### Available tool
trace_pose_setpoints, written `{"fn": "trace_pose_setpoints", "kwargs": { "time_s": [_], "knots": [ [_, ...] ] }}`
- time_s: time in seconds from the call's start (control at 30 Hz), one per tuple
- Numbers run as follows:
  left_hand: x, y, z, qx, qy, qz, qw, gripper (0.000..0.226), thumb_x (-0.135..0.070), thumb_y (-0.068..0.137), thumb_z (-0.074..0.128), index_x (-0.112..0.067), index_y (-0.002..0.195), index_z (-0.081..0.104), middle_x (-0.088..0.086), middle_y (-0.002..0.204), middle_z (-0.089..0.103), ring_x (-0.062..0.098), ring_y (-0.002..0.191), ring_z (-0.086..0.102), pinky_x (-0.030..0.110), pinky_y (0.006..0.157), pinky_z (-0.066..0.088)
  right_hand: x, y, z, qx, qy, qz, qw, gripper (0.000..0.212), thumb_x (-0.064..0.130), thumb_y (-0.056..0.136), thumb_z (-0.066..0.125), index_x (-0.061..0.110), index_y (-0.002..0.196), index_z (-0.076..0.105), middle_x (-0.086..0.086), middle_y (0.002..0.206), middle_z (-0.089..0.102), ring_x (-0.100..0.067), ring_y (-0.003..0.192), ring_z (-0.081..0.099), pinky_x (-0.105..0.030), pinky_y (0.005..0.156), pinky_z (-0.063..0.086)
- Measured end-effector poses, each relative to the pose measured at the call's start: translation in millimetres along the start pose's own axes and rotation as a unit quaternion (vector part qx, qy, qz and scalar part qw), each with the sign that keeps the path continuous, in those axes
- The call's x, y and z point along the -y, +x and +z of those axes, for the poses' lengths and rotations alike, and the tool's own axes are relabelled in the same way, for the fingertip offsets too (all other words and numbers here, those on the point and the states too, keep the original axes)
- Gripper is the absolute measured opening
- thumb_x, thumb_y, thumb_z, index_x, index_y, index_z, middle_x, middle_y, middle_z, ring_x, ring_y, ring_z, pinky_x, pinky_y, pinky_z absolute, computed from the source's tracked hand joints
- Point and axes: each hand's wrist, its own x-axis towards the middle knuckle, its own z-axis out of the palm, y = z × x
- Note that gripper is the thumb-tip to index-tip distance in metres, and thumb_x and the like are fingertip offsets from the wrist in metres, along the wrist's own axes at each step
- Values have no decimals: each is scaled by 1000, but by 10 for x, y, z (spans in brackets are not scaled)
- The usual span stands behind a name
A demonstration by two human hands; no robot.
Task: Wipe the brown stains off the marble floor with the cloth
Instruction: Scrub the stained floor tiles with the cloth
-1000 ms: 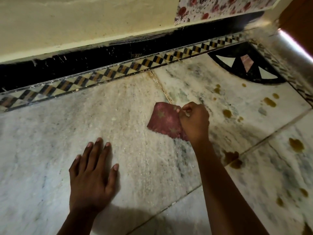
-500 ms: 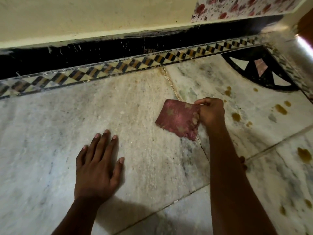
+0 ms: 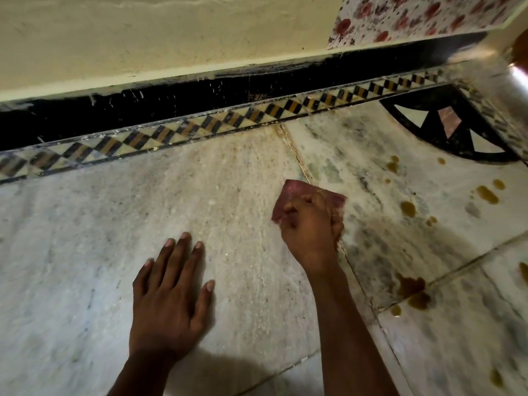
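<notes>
left hand (image 3: pixel 168 298) flat on marble floor (image 3: pixel 85 252), right hand (image 3: pixel 310 227) on cloth (image 3: pixel 288 192) just right of it; stains (image 3: pixel 408 208) further right, patterned border (image 3: pixel 200 128) behind along wall (image 3: pixel 143 38)

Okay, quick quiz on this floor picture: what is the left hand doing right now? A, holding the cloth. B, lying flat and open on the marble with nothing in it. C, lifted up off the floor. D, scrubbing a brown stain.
B: the left hand lies palm-down with fingers spread on the marble floor, empty, while the right hand grips the maroon cloth.
</notes>
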Motion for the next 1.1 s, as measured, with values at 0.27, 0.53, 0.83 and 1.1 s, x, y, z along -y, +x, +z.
{"fn": "trace_pose_setpoints", "kwargs": {
  "time_s": [0.27, 0.53, 0.83, 1.1],
  "knots": [
    [31, -4, 48, -11, 9, 6, 1000, 68, -52, 102, 41, -25, 165, 42, -3, 179, 27, 20, 166, 25, 50, 130, 22, -189, 237, -218, -50, 315, 112, 941, 20, -2, 98, 63, 10, 93, 77, -12, 93, 79, -25, 93, 73, -32, 89, 56],
    [50, -6, 61, -2, 11, 7, 1000, 69, -53, 102, 40, -27, 166, 39, -5, 180, 23, 19, 167, 21, 49, 131, 20, -293, 359, -417, -4, 365, 112, 924, 33, -3, 97, 68, 20, 75, 77, 9, 67, 75, -1, 60, 69, -13, 60, 53],
    [26, -4, 23, 2, 7, 2, 1000, 69, -52, 102, 40, -25, 166, 40, -1, 179, 27, 21, 167, 22, 53, 130, 23, -324, 370, -439, 50, 323, 105, 939, 14, -3, 96, 73, 8, 93, 82, 6, 77, 72, 3, 64, 68, -10, 66, 53],
    [42, 0, 40, 2, 10, 6, 1000, 69, -53, 103, 38, -27, 167, 38, -3, 179, 26, 19, 167, 21, 53, 130, 24, -344, 429, -529, 63, 307, 111, 943, 36, 0, 102, 66, 19, 73, 74, 0, 67, 70, -12, 61, 61, -21, 64, 48]
  ]
}}
